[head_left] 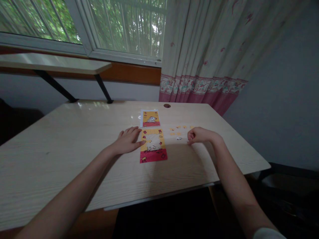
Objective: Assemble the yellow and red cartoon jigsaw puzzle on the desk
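Observation:
A partly assembled jigsaw puzzle (154, 156) lies on the desk, with a yellow and red border and a pale gap in its upper middle. Above it is a small picture card (151, 123) with a white animal on yellow and red. My left hand (129, 141) rests flat with fingers apart at the puzzle's left side, its thumb on the edge. To the right, several loose yellow puzzle pieces (178, 133) are spread out, and a black-and-white piece (178, 138) lies below them. Beside these, my right hand (196, 135) pinches a small whitish puzzle piece, mostly hidden by the fingers.
The pale wooden desk (119, 179) has a round cable hole (166, 106) at its back edge. A raised shelf (74, 63) on black legs stands at the back left. Behind are a window (127, 26) and a patterned curtain (199, 49).

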`<state>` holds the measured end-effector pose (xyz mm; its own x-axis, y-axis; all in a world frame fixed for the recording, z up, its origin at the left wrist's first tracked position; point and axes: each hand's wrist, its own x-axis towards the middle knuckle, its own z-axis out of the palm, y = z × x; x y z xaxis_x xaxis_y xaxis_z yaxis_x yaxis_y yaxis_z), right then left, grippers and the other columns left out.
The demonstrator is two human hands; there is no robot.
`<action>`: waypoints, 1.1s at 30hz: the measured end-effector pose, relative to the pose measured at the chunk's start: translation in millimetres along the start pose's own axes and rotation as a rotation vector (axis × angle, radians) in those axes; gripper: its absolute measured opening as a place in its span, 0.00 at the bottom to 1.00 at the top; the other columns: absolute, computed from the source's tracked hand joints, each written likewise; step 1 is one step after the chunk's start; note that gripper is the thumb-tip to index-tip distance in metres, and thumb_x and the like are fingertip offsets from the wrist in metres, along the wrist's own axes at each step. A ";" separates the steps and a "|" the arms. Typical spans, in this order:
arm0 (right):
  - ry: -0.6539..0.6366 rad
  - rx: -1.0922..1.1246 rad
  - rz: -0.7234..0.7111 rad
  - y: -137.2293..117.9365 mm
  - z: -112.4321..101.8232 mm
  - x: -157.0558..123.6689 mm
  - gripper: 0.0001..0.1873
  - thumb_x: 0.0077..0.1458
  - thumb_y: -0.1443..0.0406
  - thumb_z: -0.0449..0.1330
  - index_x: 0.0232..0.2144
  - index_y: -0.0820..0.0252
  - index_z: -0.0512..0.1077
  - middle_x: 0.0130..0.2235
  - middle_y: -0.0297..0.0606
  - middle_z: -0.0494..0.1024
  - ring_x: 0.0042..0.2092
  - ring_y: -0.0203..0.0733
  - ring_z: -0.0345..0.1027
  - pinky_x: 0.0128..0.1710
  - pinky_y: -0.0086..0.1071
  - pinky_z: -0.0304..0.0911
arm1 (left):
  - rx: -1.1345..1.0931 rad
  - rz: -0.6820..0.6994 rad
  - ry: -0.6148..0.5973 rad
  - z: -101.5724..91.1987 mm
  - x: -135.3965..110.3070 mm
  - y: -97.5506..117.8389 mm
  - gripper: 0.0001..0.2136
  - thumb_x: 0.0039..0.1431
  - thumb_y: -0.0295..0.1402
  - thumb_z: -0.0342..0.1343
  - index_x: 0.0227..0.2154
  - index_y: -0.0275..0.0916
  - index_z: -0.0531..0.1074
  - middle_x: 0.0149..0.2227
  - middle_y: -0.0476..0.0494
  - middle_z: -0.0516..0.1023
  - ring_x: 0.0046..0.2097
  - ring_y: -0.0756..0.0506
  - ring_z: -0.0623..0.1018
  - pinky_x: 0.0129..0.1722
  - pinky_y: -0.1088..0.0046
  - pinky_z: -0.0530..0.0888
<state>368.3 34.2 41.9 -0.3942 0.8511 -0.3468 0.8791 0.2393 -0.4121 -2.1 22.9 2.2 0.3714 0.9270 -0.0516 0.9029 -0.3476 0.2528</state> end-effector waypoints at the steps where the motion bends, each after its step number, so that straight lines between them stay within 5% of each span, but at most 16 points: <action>1: -0.007 -0.015 -0.001 -1.7 1.2 0.5 0.10 0.39 0.62 0.65 0.26 0.63 0.75 0.23 0.31 0.69 0.25 0.31 0.58 0.23 0.26 0.51 | 0.001 0.000 0.000 -0.2 -0.2 0.5 0.37 0.52 0.61 0.39 0.58 0.38 0.56 0.63 0.31 0.53 0.63 0.31 0.54 0.57 0.43 0.53; 5: -0.042 -0.001 -0.060 -6.8 0.7 -1.1 0.10 0.42 0.66 0.62 0.31 0.62 0.76 0.21 0.30 0.68 0.24 0.31 0.58 0.23 0.26 0.51 | 0.006 0.003 -0.006 -0.6 -0.6 0.9 0.38 0.52 0.61 0.39 0.58 0.38 0.56 0.63 0.31 0.53 0.63 0.31 0.54 0.57 0.43 0.53; 9: 0.100 0.102 -0.089 4.1 -10.1 -7.4 0.12 0.46 0.66 0.58 0.34 0.63 0.77 0.24 0.33 0.72 0.25 0.32 0.60 0.25 0.26 0.53 | 0.001 -0.003 0.000 -1.0 -1.3 0.3 0.37 0.52 0.61 0.39 0.58 0.39 0.57 0.63 0.31 0.53 0.63 0.30 0.54 0.57 0.43 0.53; 17: 0.358 -0.004 0.193 51.6 -25.7 -18.2 0.11 0.46 0.64 0.58 0.30 0.65 0.77 0.28 0.39 0.76 0.30 0.37 0.66 0.29 0.28 0.58 | 0.013 -0.001 0.003 -1.6 -1.6 0.2 0.37 0.53 0.60 0.39 0.58 0.38 0.57 0.63 0.31 0.53 0.63 0.30 0.54 0.57 0.43 0.54; 26: 0.368 -0.057 0.314 54.1 -23.9 -18.7 0.10 0.47 0.64 0.57 0.29 0.64 0.76 0.30 0.41 0.78 0.30 0.38 0.68 0.29 0.27 0.58 | 0.014 -0.002 0.005 0.6 0.2 -2.3 0.38 0.52 0.60 0.39 0.58 0.37 0.57 0.64 0.32 0.53 0.63 0.30 0.54 0.57 0.43 0.54; 33: 0.342 0.002 0.253 58.3 -18.6 -11.4 0.13 0.48 0.66 0.56 0.35 0.64 0.76 0.33 0.41 0.78 0.32 0.37 0.68 0.31 0.27 0.59 | 0.010 0.020 0.020 1.3 0.2 -2.4 0.36 0.54 0.58 0.40 0.58 0.37 0.58 0.63 0.30 0.55 0.62 0.30 0.56 0.56 0.42 0.54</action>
<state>429.1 47.1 37.4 -0.0542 0.9889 -0.1383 0.9361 0.0021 -0.3517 -4.0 23.7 0.3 0.3849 0.9226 -0.0274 0.8977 -0.3673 0.2434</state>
